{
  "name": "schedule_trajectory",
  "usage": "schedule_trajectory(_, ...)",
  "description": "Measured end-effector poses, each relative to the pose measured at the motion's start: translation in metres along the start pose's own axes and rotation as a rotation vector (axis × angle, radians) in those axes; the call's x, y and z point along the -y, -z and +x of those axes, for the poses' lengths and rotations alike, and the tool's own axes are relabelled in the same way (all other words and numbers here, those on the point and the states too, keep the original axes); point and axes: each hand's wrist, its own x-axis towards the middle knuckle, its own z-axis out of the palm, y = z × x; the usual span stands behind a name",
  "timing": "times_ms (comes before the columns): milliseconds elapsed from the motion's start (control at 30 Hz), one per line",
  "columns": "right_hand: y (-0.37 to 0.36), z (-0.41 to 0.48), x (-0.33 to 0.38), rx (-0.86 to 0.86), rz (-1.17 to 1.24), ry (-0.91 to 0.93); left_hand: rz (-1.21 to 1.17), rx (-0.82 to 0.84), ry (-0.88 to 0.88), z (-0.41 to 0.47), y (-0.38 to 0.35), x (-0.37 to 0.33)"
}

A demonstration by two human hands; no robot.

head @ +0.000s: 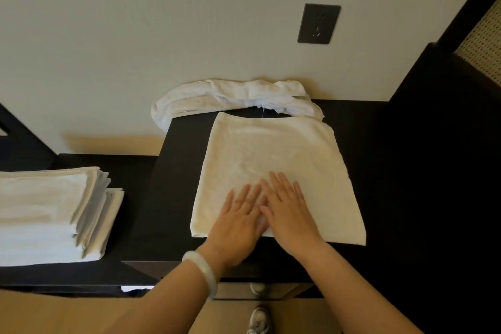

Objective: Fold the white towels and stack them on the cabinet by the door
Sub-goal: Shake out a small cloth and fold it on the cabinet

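Note:
A white towel [273, 160] lies spread flat on the dark cabinet top [379, 171]. My left hand [238, 222] and my right hand [290, 211] press flat on its near edge, side by side, fingers straight and nearly touching. Behind it, against the wall, lies a crumpled heap of white towels [233, 97], partly hanging over the cabinet's left corner. A stack of folded white towels [54, 211] sits on the lower dark surface [130, 171] at the left.
A dark wall socket [318, 23] is above the cabinet. A tall dark panel [447, 116] rises at the right. The tan floor and my shoes [259, 317] show below the cabinet's front edge.

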Motion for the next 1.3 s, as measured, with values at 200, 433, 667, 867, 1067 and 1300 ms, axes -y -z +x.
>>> schedule_trajectory(200,-0.007,-0.007,-0.072,0.017,-0.019,-0.306,0.040,-0.036,0.201,-0.011,-0.009,0.067)
schedule_trajectory(433,0.023,0.019,-0.060,-0.093,0.019,-0.409,0.072,-0.111,0.279,0.020,0.019,0.047)
schedule_trajectory(667,-0.006,0.079,-0.047,0.000,-0.025,-0.050,0.097,-0.026,0.040,0.081,0.003,0.069)
schedule_trajectory(867,0.002,0.057,-0.087,0.031,-0.008,-0.244,0.066,-0.079,0.159,0.062,-0.002,0.078)
schedule_trajectory(1067,-0.002,0.010,-0.081,0.067,-0.016,-0.202,0.115,-0.149,0.184,0.014,-0.022,0.054)
schedule_trajectory(1300,0.015,0.065,-0.047,-0.007,0.061,0.029,0.136,-0.103,0.172,0.073,-0.009,0.043)
